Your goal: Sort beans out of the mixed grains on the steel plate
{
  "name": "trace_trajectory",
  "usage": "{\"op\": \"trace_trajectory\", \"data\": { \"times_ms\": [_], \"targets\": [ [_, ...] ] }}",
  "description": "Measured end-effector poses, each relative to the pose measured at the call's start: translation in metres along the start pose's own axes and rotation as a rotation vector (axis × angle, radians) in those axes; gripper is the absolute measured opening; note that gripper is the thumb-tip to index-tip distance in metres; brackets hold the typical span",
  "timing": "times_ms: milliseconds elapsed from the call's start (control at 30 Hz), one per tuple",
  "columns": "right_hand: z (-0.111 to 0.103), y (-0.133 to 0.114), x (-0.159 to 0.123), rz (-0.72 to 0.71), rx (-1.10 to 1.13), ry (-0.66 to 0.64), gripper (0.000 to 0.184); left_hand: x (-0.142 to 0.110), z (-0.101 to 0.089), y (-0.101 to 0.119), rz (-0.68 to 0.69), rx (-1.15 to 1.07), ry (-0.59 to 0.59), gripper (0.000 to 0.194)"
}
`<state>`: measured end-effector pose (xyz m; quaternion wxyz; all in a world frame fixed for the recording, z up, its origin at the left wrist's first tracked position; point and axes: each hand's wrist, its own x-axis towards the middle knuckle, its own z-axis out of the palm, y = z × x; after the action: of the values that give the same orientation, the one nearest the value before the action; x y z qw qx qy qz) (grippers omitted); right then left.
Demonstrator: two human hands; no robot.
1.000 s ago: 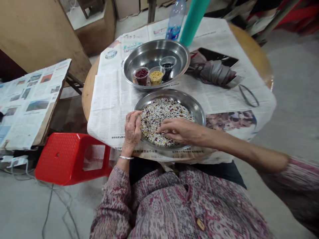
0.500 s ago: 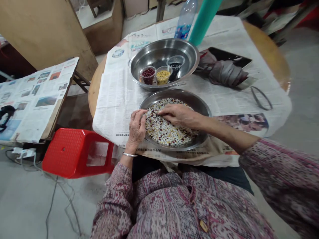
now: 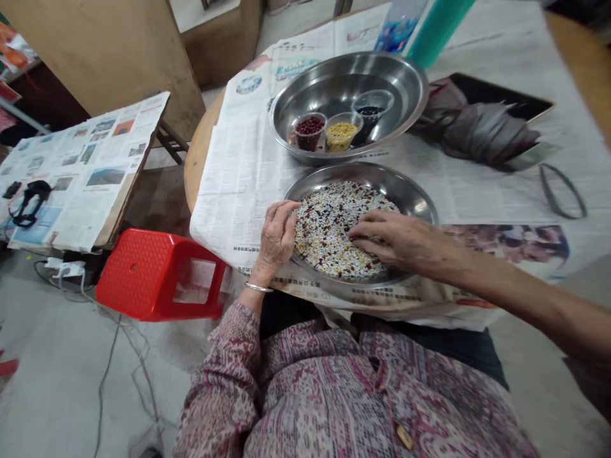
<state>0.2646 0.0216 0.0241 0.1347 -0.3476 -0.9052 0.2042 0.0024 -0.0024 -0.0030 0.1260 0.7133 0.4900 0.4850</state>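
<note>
Evidently sorting: the left hand curls on the near rim of the steel pan on the desk, while the right hand, fingers loosely bent and grasping nothing clear, rests on the mixed beans; better to pinch single grains lightly

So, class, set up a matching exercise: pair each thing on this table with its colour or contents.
Things:
1. left cup
2. middle cup
3. near pan
4. stool

Descriptions:
A. red plastic
B. mixed grains
C. yellow grains
D. dark red beans

Pairs: 1-D, 2-C, 3-B, 4-A
</note>
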Motion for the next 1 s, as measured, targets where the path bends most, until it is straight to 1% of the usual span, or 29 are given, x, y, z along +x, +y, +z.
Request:
{"op": "trace_trajectory", "data": {
  "times_ms": [67,167,233,300,367,433,500,600,633,700,767,867,933,1000],
  "targets": [
    [0.0,-0.013,-0.008,-0.032,0.065,-0.049,0.025,0.001,-0.001,0.001,-0.002,-0.001,-0.002,0.029],
    [0.002,-0.029,-0.013,-0.07,0.14,-0.166,0.024,0.003,-0.002,0.003,0.006,-0.007,0.001,0.028],
    [0.003,-0.03,-0.011,-0.084,0.169,-0.228,0.023,0.004,-0.002,0.004,0.008,-0.012,0.004,0.028],
    [0.001,-0.021,-0.005,-0.04,0.149,-0.233,0.023,0.004,-0.003,0.005,0.007,-0.011,0.004,0.028],
    [-0.004,-0.006,0.004,0.046,0.084,-0.18,0.025,0.005,-0.003,0.004,0.006,-0.006,0.003,0.029],
    [-0.009,0.009,0.013,0.146,0.0,-0.074,0.028,0.005,-0.003,0.004,0.008,-0.009,0.007,0.029],
    [-0.012,0.019,0.021,0.249,-0.087,0.047,0.031,0.005,-0.003,0.003,0.007,-0.014,0.013,0.029],
    [-0.012,0.019,0.032,0.388,-0.202,0.175,0.035,0.006,-0.003,0.003,0.004,-0.016,0.018,0.029],
    [-0.011,0.015,0.037,0.421,-0.233,0.192,0.037,0.006,-0.003,0.002,0.004,-0.014,0.02,0.029],
    [-0.007,0.006,0.047,0.456,-0.275,0.185,0.04,0.006,-0.003,0.002,0.006,-0.01,0.024,0.029],
    [-0.003,-0.006,0.059,0.446,-0.285,0.155,0.041,0.007,-0.003,0.002,0.008,-0.012,0.027,0.029],
    [0.005,-0.021,0.074,0.37,-0.26,0.132,0.038,0.008,-0.003,0.002,0.01,-0.028,0.028,0.028],
    [0.009,-0.029,0.078,0.264,-0.216,0.106,0.031,0.008,-0.003,0.002,0.006,-0.033,0.026,0.026],
    [0.012,-0.035,0.072,0.121,-0.167,0.054,0.022,0.008,-0.004,0.002,0.001,-0.029,0.021,0.025]
  ]
}}
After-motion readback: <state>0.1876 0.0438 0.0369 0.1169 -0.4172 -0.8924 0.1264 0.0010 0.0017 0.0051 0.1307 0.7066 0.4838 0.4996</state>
